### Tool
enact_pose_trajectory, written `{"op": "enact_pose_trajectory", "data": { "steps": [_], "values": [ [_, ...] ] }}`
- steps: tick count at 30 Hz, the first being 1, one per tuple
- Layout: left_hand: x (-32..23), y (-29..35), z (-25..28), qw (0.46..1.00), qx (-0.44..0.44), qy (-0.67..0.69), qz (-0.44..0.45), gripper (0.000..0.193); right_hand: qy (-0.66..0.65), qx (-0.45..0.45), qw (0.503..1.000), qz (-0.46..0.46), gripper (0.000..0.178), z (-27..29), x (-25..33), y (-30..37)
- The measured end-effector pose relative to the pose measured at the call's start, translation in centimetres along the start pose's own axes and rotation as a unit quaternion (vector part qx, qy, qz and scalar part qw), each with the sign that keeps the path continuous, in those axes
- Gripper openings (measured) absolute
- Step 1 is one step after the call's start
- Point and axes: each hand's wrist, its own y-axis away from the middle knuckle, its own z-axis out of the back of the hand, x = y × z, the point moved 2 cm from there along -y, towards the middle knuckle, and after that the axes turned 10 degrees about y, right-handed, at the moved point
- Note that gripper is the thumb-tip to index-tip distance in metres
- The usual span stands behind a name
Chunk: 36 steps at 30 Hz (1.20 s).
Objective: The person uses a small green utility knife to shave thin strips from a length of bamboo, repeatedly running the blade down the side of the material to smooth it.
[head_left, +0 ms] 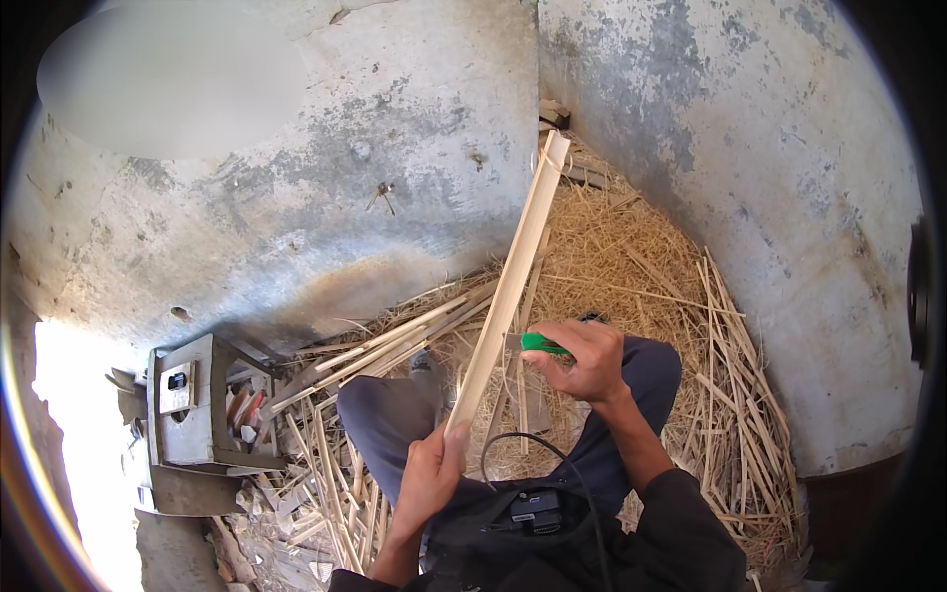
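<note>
My left hand (432,472) is closed around the near end of a long, pale strip of split bamboo (508,286). The strip slants up and away from my lap toward the corner of the room, and a thin curl hangs at its far end. My right hand (590,360), above my right knee, grips a knife with a green handle (543,343). Its thin blade points left and is close to the strip's right edge; I cannot tell whether it touches. My fingers hide part of the handle.
A heap of fine shavings (602,242) fills the corner. Thin strips (735,414) lie along the right wall, and more strips (395,331) lie to the left. A worn wooden stool (187,395) lies on its side at the left. A black cable (562,454) loops over my lap.
</note>
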Motion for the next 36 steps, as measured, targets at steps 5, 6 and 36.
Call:
{"op": "enact_pose_trajectory", "data": {
  "steps": [5,6,36],
  "values": [
    [0.1,0.1,0.1,1.0,0.0,-0.006,0.01,0.032,-0.003,-0.011,1.0,-0.002,0.032,-0.2,-0.2,-0.1],
    [0.0,0.2,0.2,1.0,0.0,-0.006,0.01,0.032,-0.003,-0.011,1.0,-0.002,0.032,-0.3,-0.3,-0.1],
    [1.9,2.1,1.2,0.996,0.05,-0.054,0.044,0.043,0.018,-0.053,0.989,-0.134,0.036,1.1,-8.1,-4.6]
  ]
}}
